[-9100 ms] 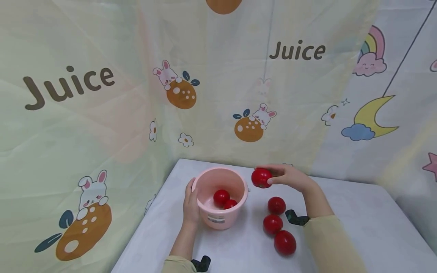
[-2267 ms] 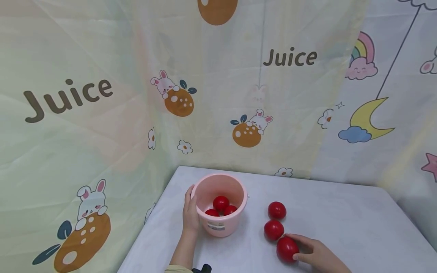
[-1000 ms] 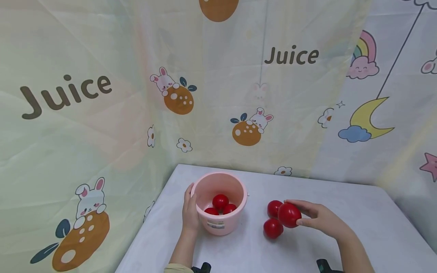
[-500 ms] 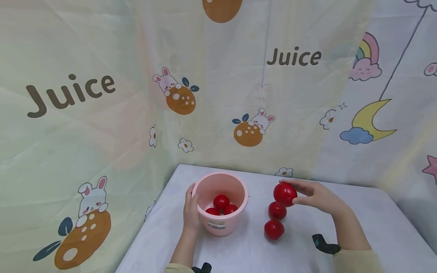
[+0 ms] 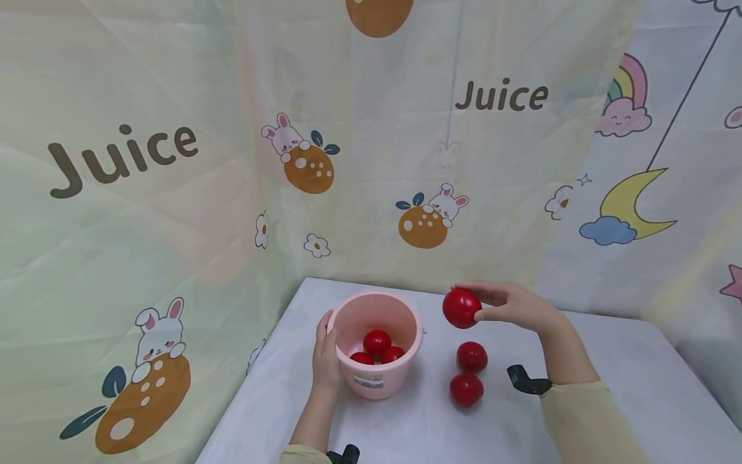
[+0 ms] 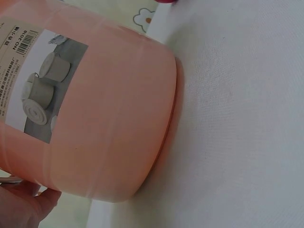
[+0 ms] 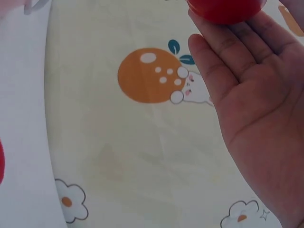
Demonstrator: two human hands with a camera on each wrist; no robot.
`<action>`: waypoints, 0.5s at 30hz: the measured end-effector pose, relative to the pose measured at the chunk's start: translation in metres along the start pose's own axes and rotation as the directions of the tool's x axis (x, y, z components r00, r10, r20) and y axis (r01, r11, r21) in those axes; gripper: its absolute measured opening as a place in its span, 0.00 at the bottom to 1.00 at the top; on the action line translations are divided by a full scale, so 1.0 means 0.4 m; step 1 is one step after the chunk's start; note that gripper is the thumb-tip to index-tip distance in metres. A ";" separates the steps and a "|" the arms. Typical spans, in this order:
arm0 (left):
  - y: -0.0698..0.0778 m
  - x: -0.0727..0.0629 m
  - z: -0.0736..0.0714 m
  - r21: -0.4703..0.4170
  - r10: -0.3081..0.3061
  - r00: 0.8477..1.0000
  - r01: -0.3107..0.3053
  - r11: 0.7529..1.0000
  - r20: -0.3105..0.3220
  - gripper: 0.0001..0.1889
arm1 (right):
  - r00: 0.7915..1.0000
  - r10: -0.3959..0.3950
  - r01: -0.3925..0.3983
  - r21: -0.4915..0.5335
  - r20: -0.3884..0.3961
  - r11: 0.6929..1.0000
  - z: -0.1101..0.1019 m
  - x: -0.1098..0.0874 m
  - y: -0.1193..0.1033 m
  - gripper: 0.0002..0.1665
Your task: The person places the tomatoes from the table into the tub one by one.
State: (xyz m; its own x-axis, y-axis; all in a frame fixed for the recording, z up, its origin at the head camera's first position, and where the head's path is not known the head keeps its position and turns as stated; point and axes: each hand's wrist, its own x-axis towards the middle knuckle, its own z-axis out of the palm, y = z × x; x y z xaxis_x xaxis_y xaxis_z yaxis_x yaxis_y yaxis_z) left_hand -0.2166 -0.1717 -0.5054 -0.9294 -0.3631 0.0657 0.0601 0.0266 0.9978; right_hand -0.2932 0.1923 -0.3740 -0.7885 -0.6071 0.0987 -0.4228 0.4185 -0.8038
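A pink plastic bucket (image 5: 379, 380) stands upright on the white table, with 3 round red fruits (image 5: 377, 342) visible inside. My left hand (image 5: 326, 361) holds the bucket by its left side near the rim; the left wrist view shows the fingertips against the labelled wall (image 6: 109, 109). Above the table, to the right of the bucket and apart from it, my right hand (image 5: 510, 308) grips a glossy round red fruit (image 5: 462, 308) between thumb and fingers. In the right wrist view the palm faces the camera, and only the lower part of the fruit (image 7: 225, 9) shows.
Two more red fruits, a farther one (image 5: 472, 357) and a nearer one (image 5: 466, 390), sit on the white table (image 5: 417, 432) right of the bucket. Printed cloth walls (image 5: 371, 258) rise behind the table and at both sides.
Since earlier, the right hand has picked up the nearest fruit from the table, carried it away from the body and then leftward towards the bucket. The left hand and bucket stay put.
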 end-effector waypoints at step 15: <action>-0.007 0.006 0.000 0.009 -0.004 1.000 0.004 1.000 -0.010 0.23 | 0.989 -0.036 0.027 0.068 0.144 0.997 0.061 0.157 -0.081 0.36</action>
State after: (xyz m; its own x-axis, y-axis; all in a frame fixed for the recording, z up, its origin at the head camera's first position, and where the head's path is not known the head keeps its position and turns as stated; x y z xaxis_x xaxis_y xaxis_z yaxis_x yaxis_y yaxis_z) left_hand -0.2190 -0.1728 -0.5080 -0.9259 -0.3728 0.0617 0.0531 0.0333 0.9980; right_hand -0.3180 0.1242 -0.3562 -0.6999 -0.7130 0.0422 -0.4123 0.3551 -0.8390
